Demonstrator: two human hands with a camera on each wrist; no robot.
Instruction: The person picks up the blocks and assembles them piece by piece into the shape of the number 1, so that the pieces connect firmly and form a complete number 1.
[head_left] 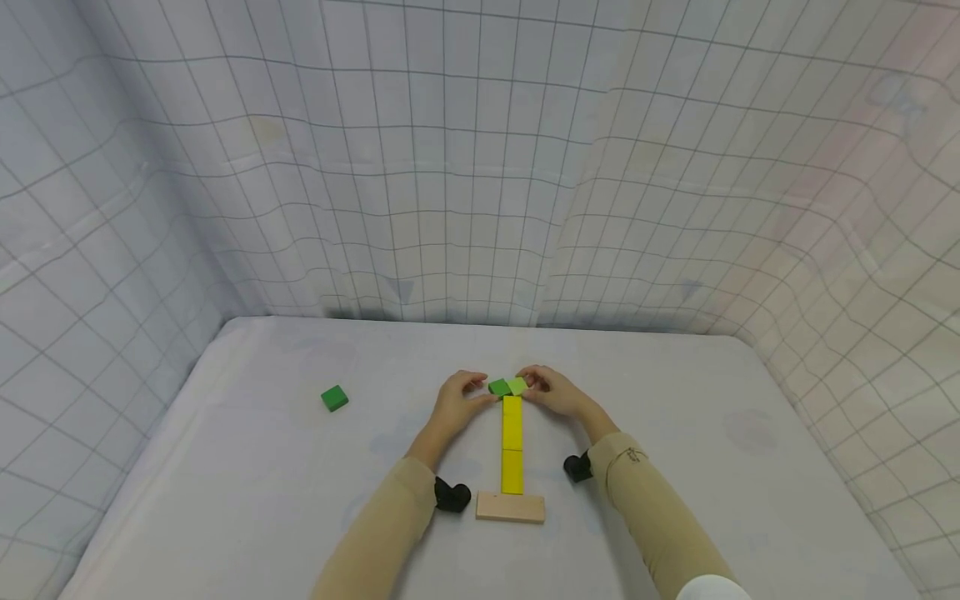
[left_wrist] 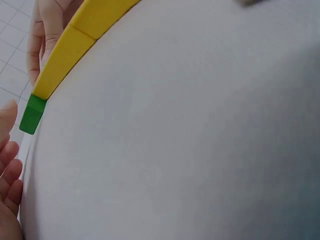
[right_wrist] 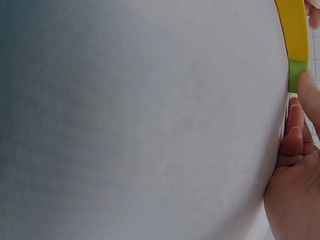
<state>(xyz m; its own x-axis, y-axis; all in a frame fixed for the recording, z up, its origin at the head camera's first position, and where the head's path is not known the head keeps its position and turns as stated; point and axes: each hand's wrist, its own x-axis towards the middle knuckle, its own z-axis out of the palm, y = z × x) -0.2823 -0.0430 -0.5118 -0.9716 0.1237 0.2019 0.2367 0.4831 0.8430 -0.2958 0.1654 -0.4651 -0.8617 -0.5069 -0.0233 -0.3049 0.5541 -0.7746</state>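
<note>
Two yellow blocks (head_left: 512,423) lie end to end in a line on the white table. At their far end sit a dark green block (head_left: 498,387) and a light green block (head_left: 517,386), side by side and slightly turned. My right hand (head_left: 553,392) pinches the light green block, its thumb (right_wrist: 308,92) against the side in the right wrist view. On the other side, my left hand (head_left: 456,404) is beside the dark green block with thumb and fingers spread. A small gap separates that thumb from the green block (left_wrist: 33,114) in the left wrist view.
A plain wooden block (head_left: 510,507) lies crosswise at the near end of the yellow line. Another green block (head_left: 334,398) rests apart on the left of the table (head_left: 247,467). Grid-patterned curtains (head_left: 480,208) enclose the back and sides.
</note>
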